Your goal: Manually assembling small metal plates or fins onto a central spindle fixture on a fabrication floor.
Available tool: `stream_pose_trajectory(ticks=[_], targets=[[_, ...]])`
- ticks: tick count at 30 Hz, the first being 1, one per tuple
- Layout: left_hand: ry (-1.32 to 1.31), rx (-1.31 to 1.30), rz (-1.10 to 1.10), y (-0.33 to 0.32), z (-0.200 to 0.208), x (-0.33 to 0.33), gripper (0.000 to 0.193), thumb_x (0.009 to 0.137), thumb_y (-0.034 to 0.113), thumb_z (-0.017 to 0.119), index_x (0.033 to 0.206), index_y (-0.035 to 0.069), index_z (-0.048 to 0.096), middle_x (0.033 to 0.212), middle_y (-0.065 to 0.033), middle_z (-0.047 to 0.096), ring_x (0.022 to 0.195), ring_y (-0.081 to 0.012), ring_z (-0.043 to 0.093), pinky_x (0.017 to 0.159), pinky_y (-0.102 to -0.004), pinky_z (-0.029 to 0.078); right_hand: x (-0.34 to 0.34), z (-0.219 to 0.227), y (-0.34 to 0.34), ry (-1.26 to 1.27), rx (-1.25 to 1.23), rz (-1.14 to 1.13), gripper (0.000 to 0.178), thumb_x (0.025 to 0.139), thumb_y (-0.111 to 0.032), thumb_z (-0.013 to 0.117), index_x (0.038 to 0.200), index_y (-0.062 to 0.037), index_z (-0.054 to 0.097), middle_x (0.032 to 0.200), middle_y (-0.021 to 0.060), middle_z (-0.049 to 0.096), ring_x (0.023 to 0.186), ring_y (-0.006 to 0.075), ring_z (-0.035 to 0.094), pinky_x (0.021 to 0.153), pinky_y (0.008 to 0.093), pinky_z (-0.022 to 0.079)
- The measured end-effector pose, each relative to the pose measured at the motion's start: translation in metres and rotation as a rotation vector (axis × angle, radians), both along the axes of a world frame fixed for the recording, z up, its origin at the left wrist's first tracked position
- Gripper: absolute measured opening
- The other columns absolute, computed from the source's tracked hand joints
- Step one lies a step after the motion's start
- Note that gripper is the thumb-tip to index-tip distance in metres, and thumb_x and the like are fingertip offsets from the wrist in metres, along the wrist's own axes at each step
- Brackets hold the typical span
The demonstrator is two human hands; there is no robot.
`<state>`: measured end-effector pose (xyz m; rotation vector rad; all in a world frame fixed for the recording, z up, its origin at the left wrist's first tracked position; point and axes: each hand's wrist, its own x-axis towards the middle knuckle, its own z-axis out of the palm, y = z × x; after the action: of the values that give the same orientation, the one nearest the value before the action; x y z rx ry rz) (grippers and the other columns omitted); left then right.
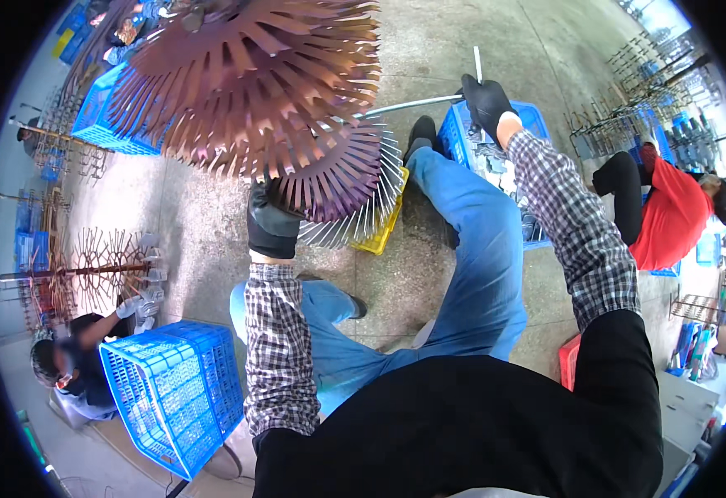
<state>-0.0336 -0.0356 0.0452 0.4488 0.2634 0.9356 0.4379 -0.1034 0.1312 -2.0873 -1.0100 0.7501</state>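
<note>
My right hand (487, 101), in a black glove, is closed round a thin pale rod (417, 104) above a blue crate (531, 116) of small pale parts. The rod's long part runs left towards the fan-shaped metal pieces; a short pale end (477, 63) sticks up past the fist. I cannot tell whether these are one piece. My left hand (273, 220), also black-gloved, is at the lower edge of a large tiered bundle of brown metal strips (255, 79). Its fingers are hidden behind a smaller purplish fan of strips (334, 170), with silvery strips (392, 153) beneath.
A yellow crate (384, 232) stands under the strips, between my legs. A tall blue basket (172, 398) is at the lower left, near a seated person (85, 365). Another person in red (674, 216) sits at the right. Racks with many prongs (110, 267) line both sides.
</note>
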Motion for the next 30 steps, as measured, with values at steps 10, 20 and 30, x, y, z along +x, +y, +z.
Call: stream_pose_trajectory(ticks=[10,20,30], targets=[[0.234,0.014,0.137,-0.005,0.005,0.008,0.036,0.105,0.022,0.048,0.135,0.007,0.062,0.133,-0.0091,0.067,0.119,-0.0211,0.065,0.104,-0.0380,0.050,-0.006,0.027,-0.002,0.345,-0.257,0.008,0.049,0.102,-0.044,0.053,0.098,-0.0002,0.076,0.076,0.0081,0.059,0.057,0.0163,0.050,0.053,0.0364,0.050],[0.798,0.500,0.186,-0.013,0.019,-0.013,0.044,0.102,0.019,0.055,0.144,0.006,0.052,0.146,-0.0094,0.058,0.124,-0.0198,0.062,0.104,-0.0321,0.048,-0.007,0.031,-0.046,0.770,0.168,0.170,0.061,0.104,-0.055,0.050,0.127,-0.0008,0.065,0.098,0.0113,0.069,0.079,0.0182,0.065,0.074,0.0343,0.059],[1.654,1.602,0.547,-0.021,0.044,0.008,0.045,0.102,0.031,0.055,0.140,0.008,0.057,0.135,-0.0111,0.063,0.111,-0.0252,0.066,0.090,-0.0353,0.053,0.177,-0.216,-0.199,0.933,0.327,-0.012,0.051,0.106,-0.044,0.052,0.136,-0.0034,0.059,0.106,0.0140,0.071,0.085,0.0210,0.068,0.072,0.0326,0.056]])
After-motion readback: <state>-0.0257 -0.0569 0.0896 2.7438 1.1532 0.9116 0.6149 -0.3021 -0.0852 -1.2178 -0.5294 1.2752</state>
